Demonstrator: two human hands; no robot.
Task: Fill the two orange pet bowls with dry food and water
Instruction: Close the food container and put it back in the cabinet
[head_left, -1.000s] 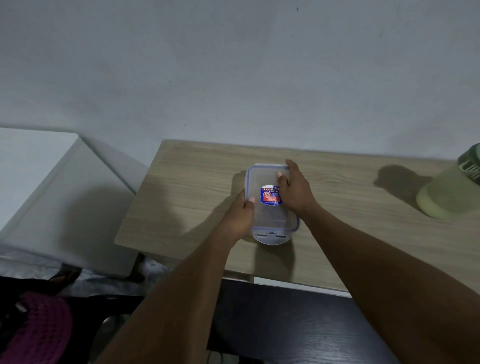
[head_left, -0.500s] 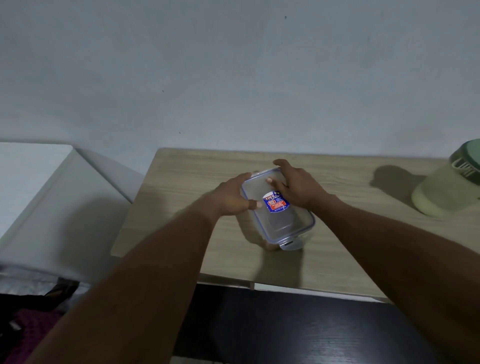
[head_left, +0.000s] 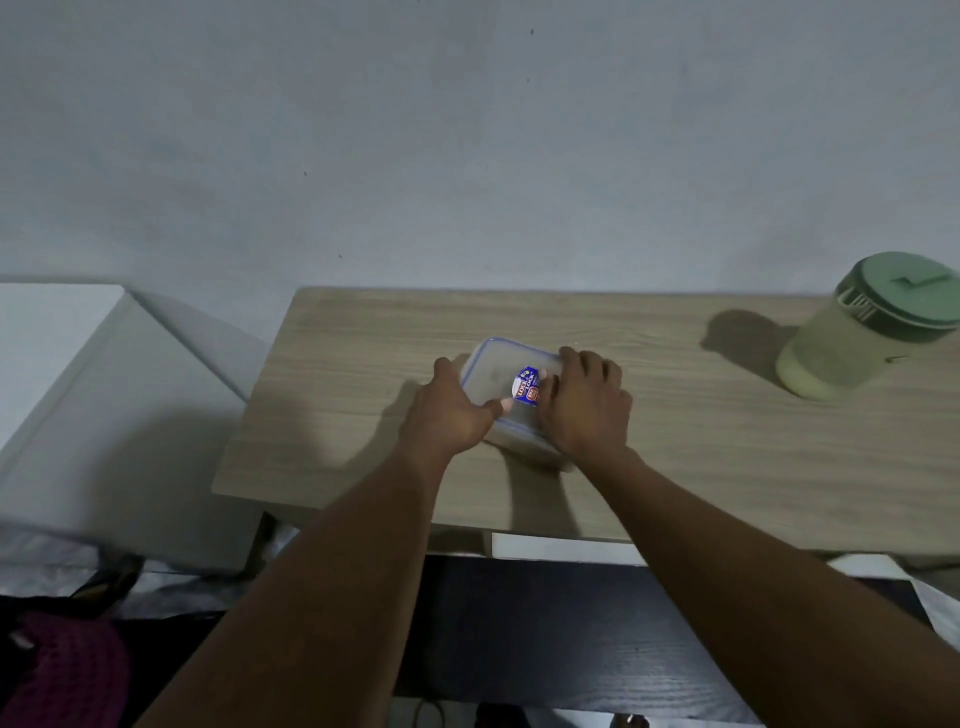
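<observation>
Ahead of us, a pale grey wall (head_left: 467, 130) fills the upper half of the view. Below it runs the wooden worktop (head_left: 727, 467), its back edge against the wall. To the left of the worktop stands a white cabinet (head_left: 78, 389), with a narrow gap between the two. Under the worktop's near edge we see a dark, black-grained surface (head_left: 545, 623), and in the bottom left corner there is some purple fabric (head_left: 62, 670).

At the right end of the worktop stands a pale green jug (head_left: 841, 353) with a darker green lid, well apart from our hands.

Near the middle of the worktop sits the plastic box (head_left: 498, 366), a clear one with a blue-edged lid, turned at an angle to the worktop's edge. Its contents are too blurred for us to tell.

Both hands hold it. Our left grip (head_left: 447, 415) wraps the box's left side, the thumb lying across the lid. Our right grip (head_left: 587, 410) curls over the lid's right edge, knuckles up, the thumb tip resting on the lid. Between the two thumbs shows a small blue, white and red sticker (head_left: 525, 389).
</observation>
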